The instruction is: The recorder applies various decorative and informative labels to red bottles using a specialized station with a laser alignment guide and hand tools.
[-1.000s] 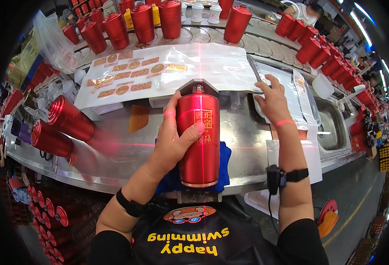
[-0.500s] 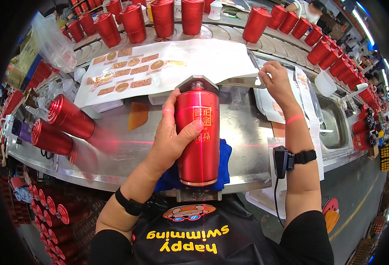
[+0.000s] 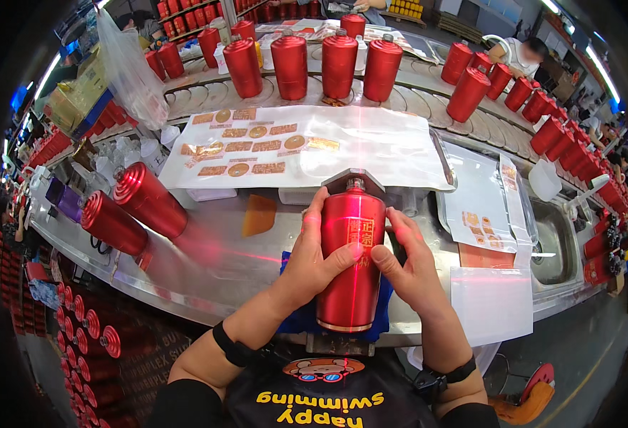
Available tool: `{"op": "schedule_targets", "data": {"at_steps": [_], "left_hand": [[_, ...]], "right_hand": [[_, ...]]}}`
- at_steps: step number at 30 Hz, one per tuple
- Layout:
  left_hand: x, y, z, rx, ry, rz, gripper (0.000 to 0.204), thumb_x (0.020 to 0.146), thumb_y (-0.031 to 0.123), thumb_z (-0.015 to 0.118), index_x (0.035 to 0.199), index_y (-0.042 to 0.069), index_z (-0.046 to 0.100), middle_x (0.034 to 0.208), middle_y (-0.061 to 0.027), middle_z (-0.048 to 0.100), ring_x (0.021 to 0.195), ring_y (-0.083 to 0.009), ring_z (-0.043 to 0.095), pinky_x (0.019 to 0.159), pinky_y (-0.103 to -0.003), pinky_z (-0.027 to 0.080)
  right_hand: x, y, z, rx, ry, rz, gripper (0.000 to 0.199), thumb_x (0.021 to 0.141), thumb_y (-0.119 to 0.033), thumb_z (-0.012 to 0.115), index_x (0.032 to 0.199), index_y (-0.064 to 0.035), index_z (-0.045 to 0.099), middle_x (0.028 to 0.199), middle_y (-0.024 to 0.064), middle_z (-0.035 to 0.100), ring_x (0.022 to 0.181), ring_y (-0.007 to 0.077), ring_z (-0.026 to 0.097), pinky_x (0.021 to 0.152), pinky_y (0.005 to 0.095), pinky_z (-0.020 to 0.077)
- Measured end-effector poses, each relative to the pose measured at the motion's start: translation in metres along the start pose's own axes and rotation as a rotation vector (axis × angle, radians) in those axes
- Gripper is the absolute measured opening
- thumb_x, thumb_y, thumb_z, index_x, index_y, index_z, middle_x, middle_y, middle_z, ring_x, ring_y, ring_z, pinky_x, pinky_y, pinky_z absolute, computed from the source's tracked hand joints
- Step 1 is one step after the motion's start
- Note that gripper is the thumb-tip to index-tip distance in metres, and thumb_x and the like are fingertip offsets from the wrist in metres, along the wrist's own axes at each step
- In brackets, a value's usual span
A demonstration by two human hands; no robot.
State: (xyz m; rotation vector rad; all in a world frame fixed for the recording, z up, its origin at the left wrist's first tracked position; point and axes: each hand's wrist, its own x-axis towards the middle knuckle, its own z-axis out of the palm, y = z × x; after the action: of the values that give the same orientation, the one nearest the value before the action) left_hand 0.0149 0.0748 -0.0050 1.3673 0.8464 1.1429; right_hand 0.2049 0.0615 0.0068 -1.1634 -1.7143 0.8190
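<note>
A red metallic bottle point(image 3: 349, 285) with a gold square label lies lengthwise on a blue pad point(image 3: 381, 317) at the near edge of a steel bench point(image 3: 214, 267). My left hand point(image 3: 314, 260) wraps its left side, thumb across the front. On the bottle's right side rests my right hand point(image 3: 410, 267), with the thumb pressing beside the gold label. A red laser line crosses the bottle and both hands.
Two more red bottles point(image 3: 132, 207) lie at the left. A clear sheet of gold stickers point(image 3: 257, 146) is spread behind, smaller sticker sheets point(image 3: 481, 214) to the right, a steel basin point(image 3: 553, 246) beyond. Upright red bottles point(image 3: 314, 64) ride a curved conveyor at the back.
My right hand has come back from the sticker sheets at the right and now presses on the bottle's front. The left hand has kept hold of the bottle.
</note>
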Motion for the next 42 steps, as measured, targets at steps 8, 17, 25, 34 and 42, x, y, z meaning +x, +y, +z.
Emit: {"op": "schedule_targets", "data": {"at_steps": [8,17,25,34,42], "left_hand": [[0.001,-0.013,-0.008,0.045,-0.004,0.025,0.098,0.089,0.039,0.067,0.150,-0.004,0.003,0.144,-0.0221,0.032,0.133,-0.0267,0.037,0.110,-0.035,0.030],[0.002,0.004,-0.005,-0.205,-0.051,-0.017,0.085,0.095,0.032,0.060,0.151,-0.001,0.004,0.144,-0.0177,0.034,0.130,-0.0212,0.040,0.108,-0.033,0.033],[-0.001,-0.004,-0.006,-0.045,-0.060,-0.001,0.089,0.091,0.026,0.066,0.152,0.004,0.004,0.146,-0.0142,0.030,0.132,-0.0204,0.037,0.109,-0.033,0.032],[0.001,-0.005,0.000,-0.030,0.018,0.016,0.093,0.088,0.033,0.068,0.149,-0.005,0.008,0.143,-0.0228,0.034,0.129,-0.0270,0.042,0.108,-0.036,0.033],[0.001,-0.010,-0.002,0.086,0.009,0.048,0.089,0.092,0.032,0.062,0.149,-0.006,0.005,0.147,-0.0208,0.027,0.134,-0.0266,0.036,0.110,-0.035,0.029]], "right_hand": [[0.001,0.003,0.005,0.044,-0.005,0.014,0.073,0.088,-0.037,0.068,0.135,0.0108,0.040,0.135,0.0261,0.044,0.127,0.0343,0.045,0.106,0.0383,0.0358],[0.005,0.007,0.004,0.133,-0.006,0.053,0.074,0.088,-0.039,0.068,0.136,0.0101,0.040,0.136,0.0233,0.045,0.127,0.0313,0.045,0.105,0.0367,0.0354],[0.003,0.002,0.003,0.055,-0.021,0.008,0.075,0.087,-0.039,0.068,0.136,0.0107,0.039,0.137,0.0245,0.044,0.128,0.0329,0.044,0.105,0.0372,0.0358],[0.004,0.003,-0.005,0.031,0.076,0.019,0.066,0.088,-0.014,0.067,0.142,0.0048,0.034,0.129,0.0203,0.054,0.115,0.0262,0.056,0.096,0.0325,0.0454],[0.077,-0.051,-0.029,-0.296,-0.283,-0.176,0.020,0.083,-0.013,0.066,0.096,-0.0008,0.057,0.083,0.0193,0.065,0.075,0.0372,0.065,0.066,0.0411,0.0512]]}}
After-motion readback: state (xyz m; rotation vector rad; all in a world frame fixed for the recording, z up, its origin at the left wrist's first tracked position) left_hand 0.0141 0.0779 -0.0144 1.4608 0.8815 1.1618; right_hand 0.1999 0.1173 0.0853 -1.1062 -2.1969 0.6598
